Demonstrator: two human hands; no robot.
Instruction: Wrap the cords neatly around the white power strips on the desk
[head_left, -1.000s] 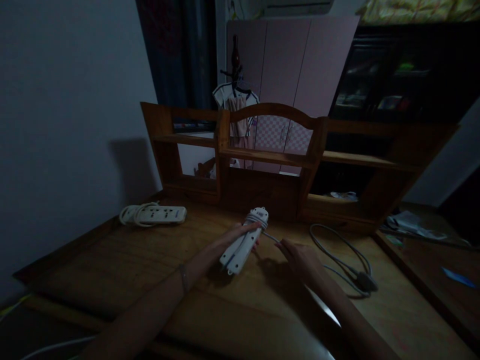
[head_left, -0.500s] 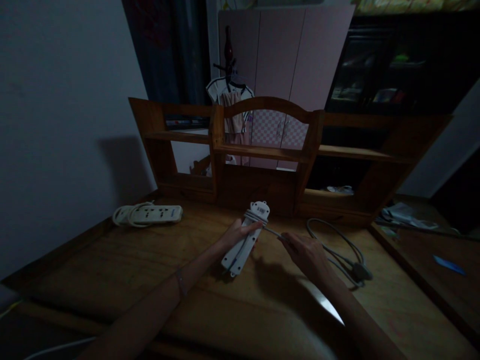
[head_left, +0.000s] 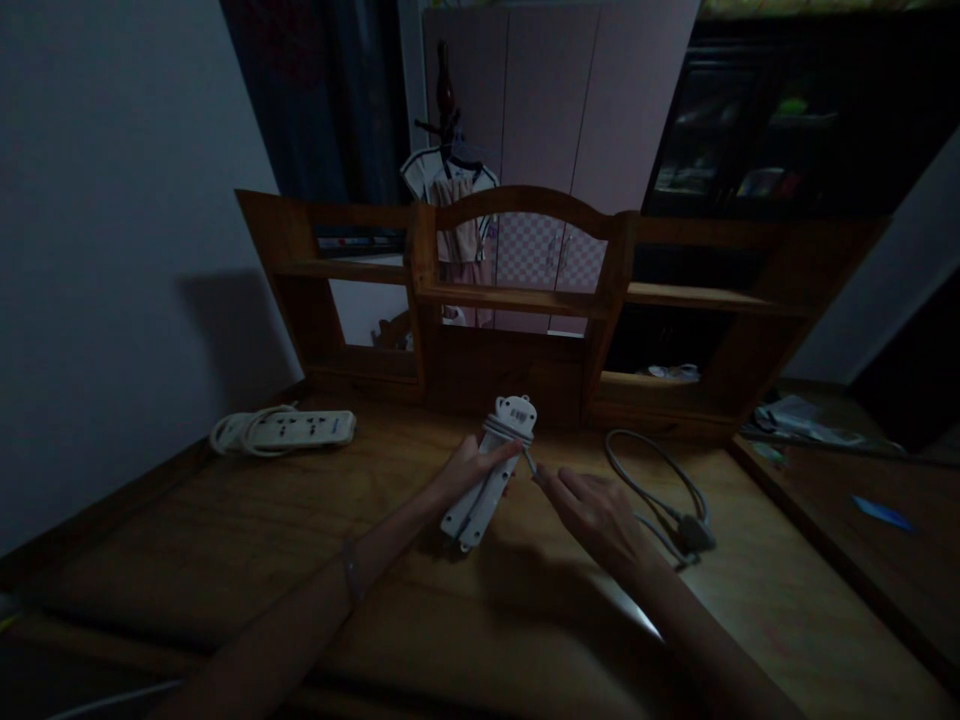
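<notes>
A white power strip (head_left: 489, 505) is held tilted above the desk, its underside with screw holes and a label facing me. My left hand (head_left: 471, 468) is closed around its middle, thumb across the top. Several turns of grey cord (head_left: 504, 430) wrap the strip near its far end. My right hand (head_left: 589, 505) pinches the cord just right of the strip, with a short stretch running between. Beyond that hand the loose cord loops over the desk to a grey plug (head_left: 696, 533).
A second white power strip (head_left: 300, 428), its cable coiled on it, lies at the left by the wall. A wooden shelf unit (head_left: 517, 300) runs along the desk's back edge. To the right, a blue packet (head_left: 881, 512) lies on a lower brown surface.
My right hand has moved left, closer to the power strip, drawing the cord and plug slightly left. The left hand keeps its hold. The view has shifted a little.
</notes>
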